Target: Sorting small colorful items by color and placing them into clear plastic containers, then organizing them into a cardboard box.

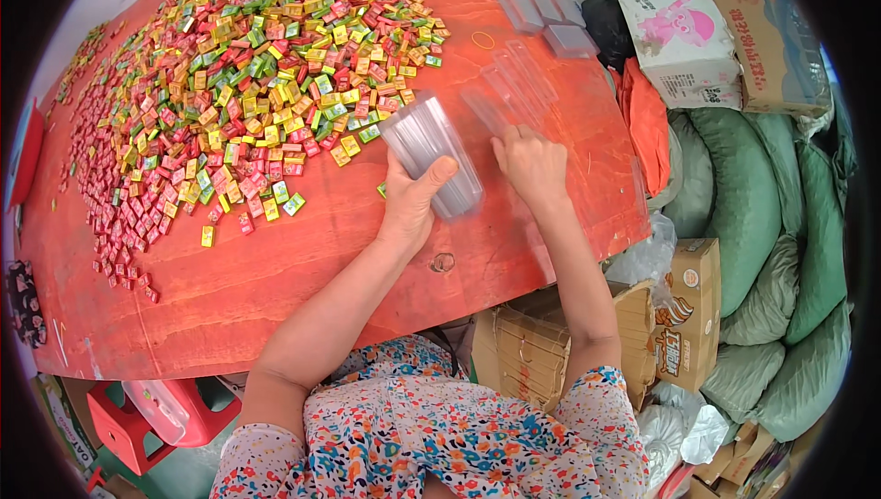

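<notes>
Clear plastic stack (pixel 431 154) in left hand (pixel 410 201) grip

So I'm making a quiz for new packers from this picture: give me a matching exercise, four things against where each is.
Things:
1. left hand
2. right hand
3. pile of small candies
4. green sacks

Places:
A. beside the table, on the right
B. spread over the red table
C. gripping a stack of clear trays
D. on loose clear trays

Pairs: 1-C, 2-D, 3-B, 4-A

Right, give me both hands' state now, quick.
Left hand: closed around a stack of clear plastic trays, held off the red table.
Right hand: fingers on loose clear trays; grip cannot be told.
</notes>
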The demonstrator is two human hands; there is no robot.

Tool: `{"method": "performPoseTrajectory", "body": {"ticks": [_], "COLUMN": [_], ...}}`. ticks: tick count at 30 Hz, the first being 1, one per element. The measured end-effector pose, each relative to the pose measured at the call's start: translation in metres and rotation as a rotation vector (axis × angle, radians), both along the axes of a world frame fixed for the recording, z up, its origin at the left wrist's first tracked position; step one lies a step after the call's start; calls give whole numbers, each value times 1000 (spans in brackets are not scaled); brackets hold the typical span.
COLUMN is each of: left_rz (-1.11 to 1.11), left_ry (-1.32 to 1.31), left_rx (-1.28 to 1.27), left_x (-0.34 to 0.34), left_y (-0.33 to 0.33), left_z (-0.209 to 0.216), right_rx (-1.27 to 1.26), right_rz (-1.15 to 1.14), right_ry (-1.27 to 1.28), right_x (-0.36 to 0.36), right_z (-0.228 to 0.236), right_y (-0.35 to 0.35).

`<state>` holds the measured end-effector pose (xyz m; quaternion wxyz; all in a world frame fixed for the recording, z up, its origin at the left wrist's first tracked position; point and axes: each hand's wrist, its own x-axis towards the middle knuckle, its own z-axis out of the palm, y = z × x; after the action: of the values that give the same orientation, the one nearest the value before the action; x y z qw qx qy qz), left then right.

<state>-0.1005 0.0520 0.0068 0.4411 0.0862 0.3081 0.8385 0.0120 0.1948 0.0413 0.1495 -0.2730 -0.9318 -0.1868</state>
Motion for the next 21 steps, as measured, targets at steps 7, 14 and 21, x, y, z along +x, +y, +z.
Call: {"method": "performPoseTrajectory", "body": {"ticks": [7, 14, 21], "left_rz": [-58, -173, -25], "left_ry": [31, 100, 111], "left_rx": [-14, 38, -57], "left_x": [1, 0, 7], "left_y": [-2, -8, -10], "left_z": [-2, 3, 10], "right_rx": [-1217, -1709, -1282], "right_rz": [191, 92, 64], "right_ry": [619, 613, 950], "right_x": [13, 27, 26], "right_z": [22, 26, 18], "right_y": [-53, -58, -54]}}
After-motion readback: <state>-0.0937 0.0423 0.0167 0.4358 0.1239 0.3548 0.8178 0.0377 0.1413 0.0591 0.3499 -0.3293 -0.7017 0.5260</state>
